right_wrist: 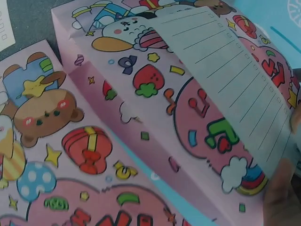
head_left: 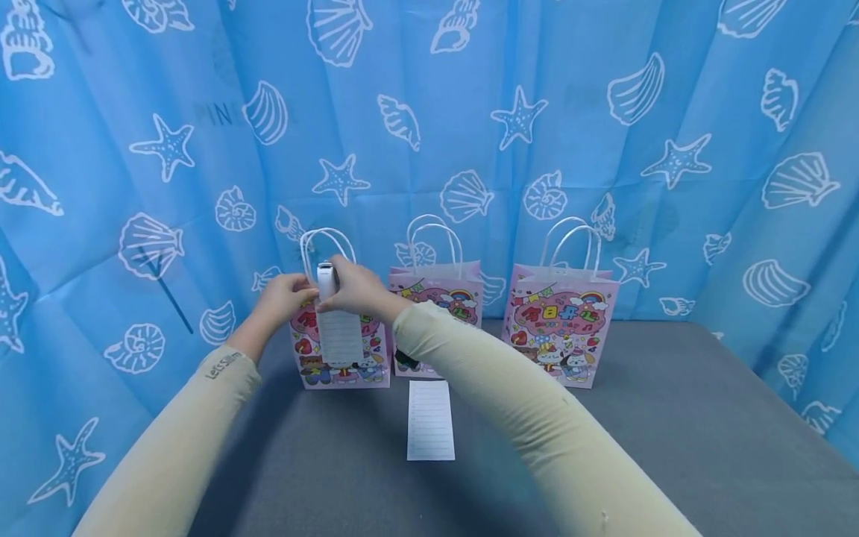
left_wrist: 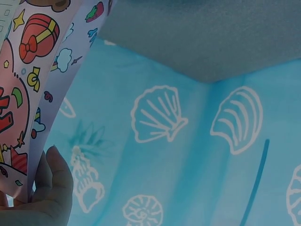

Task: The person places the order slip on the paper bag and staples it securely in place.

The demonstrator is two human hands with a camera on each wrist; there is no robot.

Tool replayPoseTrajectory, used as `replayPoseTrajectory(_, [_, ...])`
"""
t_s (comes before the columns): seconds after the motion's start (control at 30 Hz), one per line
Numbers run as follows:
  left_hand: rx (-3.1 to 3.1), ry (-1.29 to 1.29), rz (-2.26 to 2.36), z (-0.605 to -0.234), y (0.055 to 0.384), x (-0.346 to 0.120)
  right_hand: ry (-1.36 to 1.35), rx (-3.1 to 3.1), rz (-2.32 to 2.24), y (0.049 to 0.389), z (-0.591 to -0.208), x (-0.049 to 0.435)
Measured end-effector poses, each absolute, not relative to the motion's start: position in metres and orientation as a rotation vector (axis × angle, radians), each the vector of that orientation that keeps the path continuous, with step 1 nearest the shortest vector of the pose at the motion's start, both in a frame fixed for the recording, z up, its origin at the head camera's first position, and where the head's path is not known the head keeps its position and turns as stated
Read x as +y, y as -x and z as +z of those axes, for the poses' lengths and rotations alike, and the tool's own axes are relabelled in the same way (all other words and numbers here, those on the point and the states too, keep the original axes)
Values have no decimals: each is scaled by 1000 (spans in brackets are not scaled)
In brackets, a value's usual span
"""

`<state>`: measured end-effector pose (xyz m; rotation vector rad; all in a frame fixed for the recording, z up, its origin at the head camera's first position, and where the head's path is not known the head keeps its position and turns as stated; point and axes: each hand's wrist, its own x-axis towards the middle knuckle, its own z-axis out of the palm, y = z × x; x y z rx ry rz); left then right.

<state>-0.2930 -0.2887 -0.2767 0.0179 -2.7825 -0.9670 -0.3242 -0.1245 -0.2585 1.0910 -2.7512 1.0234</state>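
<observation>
Where the two hands meet: a slim white stapler-like tool (head_left: 326,283) with a dark end stands at the twelve o'clock edge of a pink paper gift bag (head_left: 340,379) printed with cartoon animals, the leftmost of three.
Right hand (head_left: 362,291): at the tool's three o'clock side, with thumb and fingers curled round it in a grasp.
Left hand (head_left: 278,302): at the tool's nine o'clock side, fingers pinching the same bag's upper edge near its corner, as the left wrist view shows.
Ruled slip: a narrow white sheet of lined paper (head_left: 341,339) hangs at six o'clock from the tool, over the bag's printed front; the right thumb is at its top end.
Second slip: another white lined sheet (head_left: 431,421) lies flat on the grey tabletop (head_left: 671,410), at about half past four from the gripped bag.
Other bags: a matching middle bag (head_left: 436,280) stands at three o'clock from the gripped one, partly behind the right arm; a third matching bag (head_left: 562,328) stands farther along that line. All three have white looped handles.
Backdrop: a blue curtain (head_left: 517,45) with white shells and starfish hangs at twelve o'clock.
</observation>
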Motion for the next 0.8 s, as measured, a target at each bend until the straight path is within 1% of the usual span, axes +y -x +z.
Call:
replayPoseTrajectory(0.47, [-2760, -34, -983, -282, 292, -294, -1005, -2679, 915, 321, -261, -134])
replayPoseTrajectory(0.73, [-2763, -6, -974, -280, 293, -291, -979, -2611, 982, 324, -267, -135])
replayPoseTrajectory(0.8, [-2761, -5, -958, -279, 294, -291, -992, -2605, 1067, 324, -266, -132])
